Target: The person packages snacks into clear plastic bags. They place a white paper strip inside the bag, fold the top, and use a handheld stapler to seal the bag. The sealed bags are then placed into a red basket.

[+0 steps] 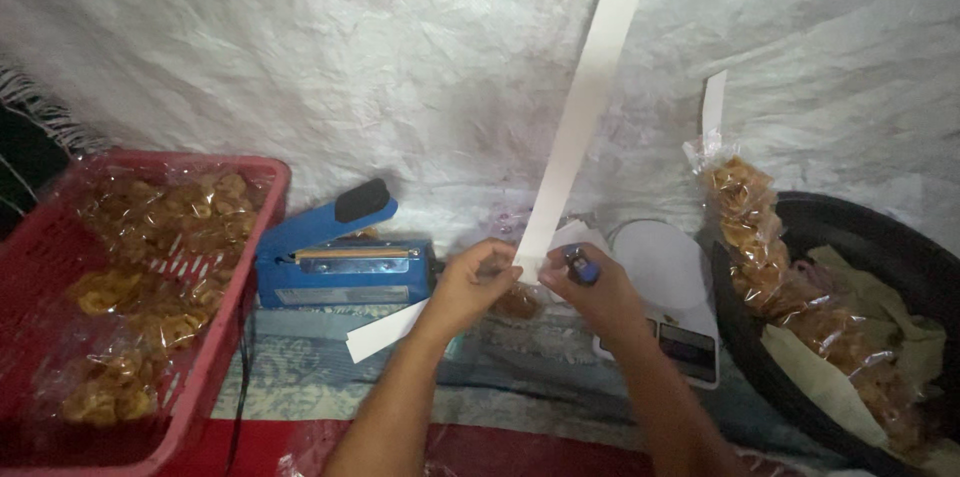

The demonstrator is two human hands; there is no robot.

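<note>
I see both my hands meeting in the middle of the view, above the floor mat, pinched on one long white strip (585, 97). My left hand (470, 285) is closed on the strip from its left side, fingers curled over it. My right hand (592, 289) is closed on the same spot from the right, and it also holds a small blue lighter (581, 265) against the thumb. The two grips are almost touching, with the strip between them.

From the grip the strip runs up and to the right, leaning steeply, and leaves the top edge of the view. A short tail runs the other way, down and left, ending just below the blue sealer (340, 255). So the long axis is a diagonal and nearly all the length lies above my hands. Neither hand is nearer; both are on it.

The strip looks flat, plain, paper-like and stiff enough to stand.

A red basket (215, 337) of bagged snacks sits at the left, a white scale (665, 287) just right of my hands, and a black tub (860, 227) at the far right
</note>
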